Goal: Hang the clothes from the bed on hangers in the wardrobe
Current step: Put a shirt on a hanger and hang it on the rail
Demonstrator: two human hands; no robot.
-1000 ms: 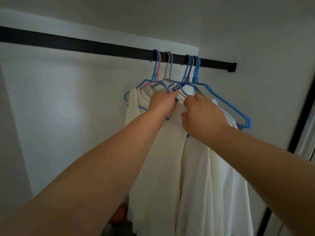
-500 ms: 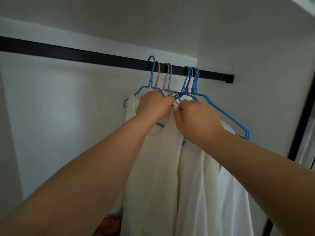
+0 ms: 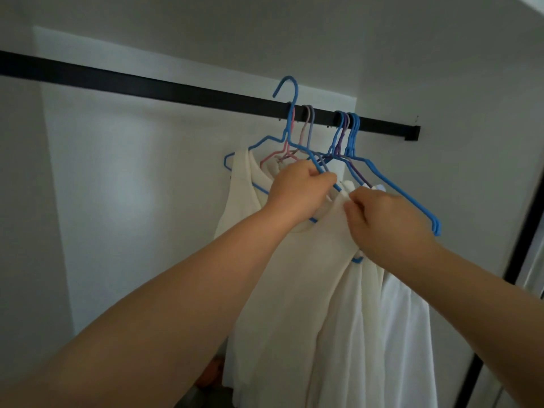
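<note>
A black wardrobe rail point(image 3: 176, 89) runs across the top. Several hangers, pink, grey, purple and blue, hook over it near its right end. One blue hanger point(image 3: 290, 113) has its hook lifted above the rail, clear of it. My left hand point(image 3: 300, 192) grips this hanger's wire at the shoulder. A cream garment point(image 3: 294, 290) hangs from that hanger. My right hand point(image 3: 382, 222) pinches the cream fabric at the collar, close beside my left hand. More white clothes point(image 3: 406, 334) hang to the right.
White wardrobe walls point(image 3: 132, 201) close in at the back and right. A dark door frame point(image 3: 521, 231) runs down the right edge. An empty blue hanger point(image 3: 412, 201) sticks out to the right. Something orange point(image 3: 212, 375) lies low behind the clothes.
The blue hanger's hook has risen from the rail to above it. Both hands have moved down and slightly right with the cream garment.
</note>
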